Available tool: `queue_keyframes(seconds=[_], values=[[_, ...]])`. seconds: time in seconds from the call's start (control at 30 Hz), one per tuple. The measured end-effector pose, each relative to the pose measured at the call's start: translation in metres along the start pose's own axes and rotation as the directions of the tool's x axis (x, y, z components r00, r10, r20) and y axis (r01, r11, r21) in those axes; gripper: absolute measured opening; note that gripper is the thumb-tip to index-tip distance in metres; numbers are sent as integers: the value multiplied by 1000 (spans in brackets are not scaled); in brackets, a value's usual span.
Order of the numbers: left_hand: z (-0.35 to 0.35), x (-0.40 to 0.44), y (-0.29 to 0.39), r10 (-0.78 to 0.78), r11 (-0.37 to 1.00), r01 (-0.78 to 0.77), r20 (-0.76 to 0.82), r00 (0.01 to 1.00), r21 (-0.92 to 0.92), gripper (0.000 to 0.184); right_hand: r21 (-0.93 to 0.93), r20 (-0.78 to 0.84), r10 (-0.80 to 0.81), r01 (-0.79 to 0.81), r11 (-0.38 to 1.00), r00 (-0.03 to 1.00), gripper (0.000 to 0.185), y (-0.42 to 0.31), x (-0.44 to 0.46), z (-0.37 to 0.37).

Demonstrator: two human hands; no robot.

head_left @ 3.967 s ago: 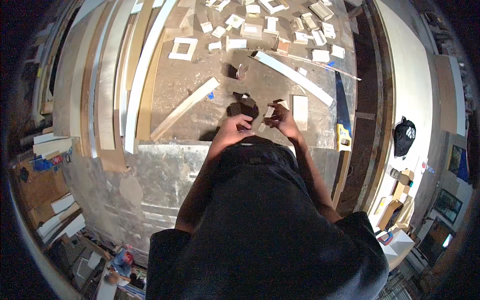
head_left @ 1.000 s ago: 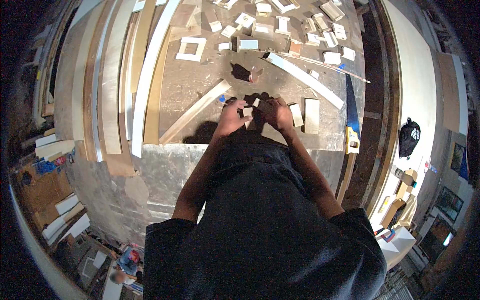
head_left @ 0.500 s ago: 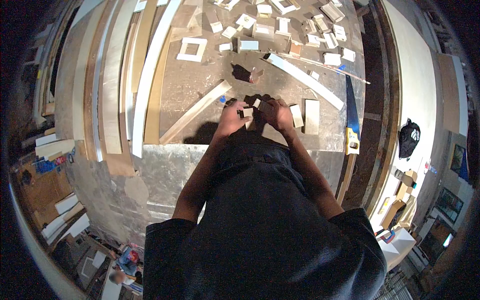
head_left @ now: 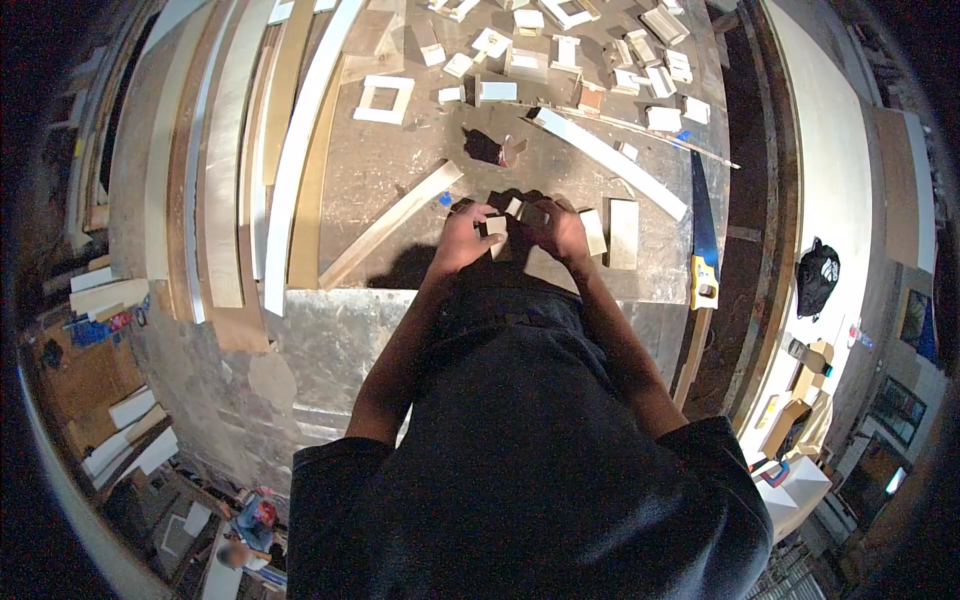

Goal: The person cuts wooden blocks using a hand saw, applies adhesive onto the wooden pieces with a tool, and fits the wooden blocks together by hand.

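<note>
Near the front edge of the brown worktable, my left hand is closed round a small wooden block, thumb and fingers on its sides. Across a narrow gap, my right hand has its fingers curled at a dark, shaded piece that I cannot make out well. A tiny pale block shows between the two hands. Just right of my right hand lie a short wood piece and a wider upright board. A flat pale piece lies partly under my right wrist.
Long boards lie along the left. A square frame and several small wood assemblies sit at the back. A slanted strip and a handsaw are at the right. A person is at lower left.
Since the earliest frame, both hands have moved closer together, and a small block now shows at my left hand. The view has shifted slightly. Over the last half second almost nothing has moved.
</note>
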State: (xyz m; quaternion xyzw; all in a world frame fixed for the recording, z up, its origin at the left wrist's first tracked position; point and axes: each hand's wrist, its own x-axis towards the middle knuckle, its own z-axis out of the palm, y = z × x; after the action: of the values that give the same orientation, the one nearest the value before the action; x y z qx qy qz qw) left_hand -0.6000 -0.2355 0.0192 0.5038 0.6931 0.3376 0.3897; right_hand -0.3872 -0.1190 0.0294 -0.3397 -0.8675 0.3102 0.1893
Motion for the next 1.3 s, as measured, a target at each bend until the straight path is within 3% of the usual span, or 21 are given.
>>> queue_keyframes(seconds=[0.67, 0.73, 0.77, 0.83, 0.87, 0.9, 0.93, 0.97, 1.0, 1.07, 1.1, 1.13, 1.23, 1.3], values=[[3, -1, -7, 26, 1000, -26, -18, 1000, -12, 59, 16, 25, 116, -116, 993, 993, 45, 2, -4, 4], [-1, -2, 0, 90, 995, -87, -69, 993, 52, 59, 48, 32, 294, -295, 954, 955, 40, -2, -10, -2], [-2, -3, 4, 91, 995, -88, -71, 993, 52, 59, 47, 32, 292, -293, 955, 956, 40, -3, -15, -9], [-7, -8, 27, 63, 989, -76, -107, 992, -125, 51, 403, 90, 393, -394, 826, 915, 40, -5, -26, -26], [-10, -11, 40, 63, 989, -76, -107, 992, -126, 51, 402, 90, 393, -395, 826, 915, 40, -8, -31, -32], [-15, -14, 63, -7, 958, -3, -33, 999, -286, 45, 717, 151, 411, -386, 580, 899, 45, -17, -35, -45], [-14, -14, 77, -62, 897, 79, 54, 997, -434, 39, 915, 210, 407, -325, 238, 889, 52, -25, -39, -58], [-11, -14, 88, -89, 848, 139, 121, 989, -512, 29, 953, 231, 319, -280, 116, 919, 62, -31, -43, -73], [-14, -15, 111, -86, 847, 140, 128, 988, -512, 29, 953, 228, 326, -278, 118, 918, 62, -42, -47, -84], [-28, -17, 171, 39, 868, 64, 196, 980, -492, 28, 987, 142, 284, -114, -115, 948, 71, -68, -51, -100], [-23, -15, 186, 111, 776, 56, 224, 968, -629, 31, 994, 114, 227, -112, -20, 967, 76, -78, -52, -112], [-23, -15, 203, 113, 775, 59, 229, 967, -629, 31, 994, 112, 233, -110, -19, 966, 76, -84, -55, -118], [-24, -13, 239, -8, 650, 283, 366, 931, -705, 35, 995, -29, 259, 51, -81, 965, 86, -97, -59, -139], [-17, -17, 260, 14, 575, 288, 362, 932, -766, 35, 991, -63, 255, 90, -96, 965, 86, -104, -60, -154]])
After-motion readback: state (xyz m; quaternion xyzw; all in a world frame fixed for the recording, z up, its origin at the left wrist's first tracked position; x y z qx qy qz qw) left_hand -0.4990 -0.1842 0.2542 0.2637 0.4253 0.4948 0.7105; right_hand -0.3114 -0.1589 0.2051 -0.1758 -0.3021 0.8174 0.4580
